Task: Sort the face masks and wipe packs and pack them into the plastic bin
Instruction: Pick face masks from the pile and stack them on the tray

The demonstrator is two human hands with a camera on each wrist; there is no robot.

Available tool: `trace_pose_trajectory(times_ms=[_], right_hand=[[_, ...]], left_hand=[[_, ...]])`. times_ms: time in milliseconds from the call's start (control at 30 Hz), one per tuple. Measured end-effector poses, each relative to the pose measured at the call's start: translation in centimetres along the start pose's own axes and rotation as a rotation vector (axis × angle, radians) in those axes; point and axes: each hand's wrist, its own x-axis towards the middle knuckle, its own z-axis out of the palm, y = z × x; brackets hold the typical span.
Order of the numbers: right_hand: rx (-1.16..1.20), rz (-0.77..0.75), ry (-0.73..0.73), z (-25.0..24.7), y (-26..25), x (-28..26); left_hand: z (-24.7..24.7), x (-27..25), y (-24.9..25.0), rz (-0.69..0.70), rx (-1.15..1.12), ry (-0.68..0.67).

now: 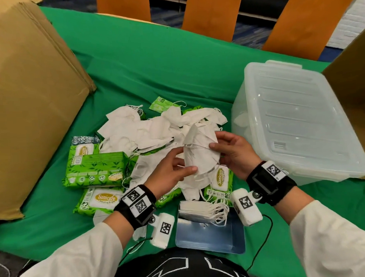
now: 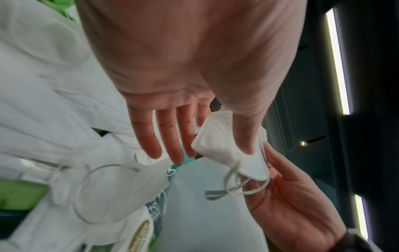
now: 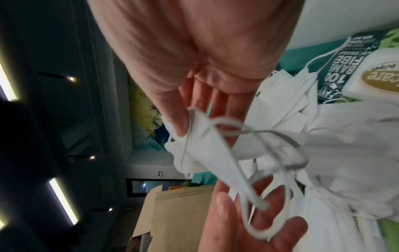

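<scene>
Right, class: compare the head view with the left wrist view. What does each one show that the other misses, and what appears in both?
Only the head view shows the clear plastic bin with its lid on, the cardboard sheets, the neat mask stack on a blue tray and the orange chairs.

Only the left wrist view shows the ceiling light strips and the held mask's ear loops dangling against the right palm.

Both show the left hand and right hand holding one white face mask over the mask pile and green Sanicare wipe packs.
</scene>
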Motion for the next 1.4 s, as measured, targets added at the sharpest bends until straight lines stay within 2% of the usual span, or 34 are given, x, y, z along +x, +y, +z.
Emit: trace_pose_trajectory(times_ms=[100,167,300,433,500,567,700,867,1000,1100,1200,1333,1400], right_hand=[[0.007,0.014,-0.08,0.2,-0.8,-0.3],[-0.063,0.02,-0.067,-0.1,-0.8,0.1],[-0.194,0.114,0.1,-2.1,1.7,2.2],[-0.429,0.289,0.338,-5.0,6.8,5.1],[-0.563,0.418,0.309,-5.4,8.4,6.2],[-0.725,0.461,0.233,-5.1,9.0,7.0],[-0.614,0.542,0.259,-3.3,8.8,7.6],[-0.537,0.648,0.219,-2.4,8.6,7.3],[-0.764,0.6,0.096,-3.0,10.0,6.9],[-0.809,0.601,0.053,-2.5,10.2,6.5],[-0.861,0.57,0.077,-2.3,10.3,6.8],[-0.987,0.363,0.181,-2.3,8.9,7.1],[-0.936,0.221,0.27,-2.9,7.6,7.0]], left_hand=[[-0.7,0.2,1.4,0.014,-0.126,0.037],[-1.5,0.3,2.3,0.049,-0.206,0.084],[-4.1,0.6,3.5,0.121,-0.243,0.214],[-6.9,0.5,2.4,0.079,-0.19,0.345],[-7.6,-0.1,1.6,0.037,-0.147,0.356],[-7.9,-0.7,0.7,-0.009,-0.127,0.335],[-7.6,-1.7,-1.1,-0.09,-0.127,0.345],[-7.4,-2.8,-2.9,-0.147,-0.202,0.45],[-7.2,-3.5,-3.7,-0.173,-0.268,0.502],[-6.7,-4.0,-4.6,-0.195,-0.265,0.497],[-6.3,-4.6,-5.0,-0.209,-0.273,0.482],[-6.5,-5.3,-4.7,-0.198,-0.305,0.497],[-6.8,-5.4,-4.6,-0.193,-0.316,0.516]])
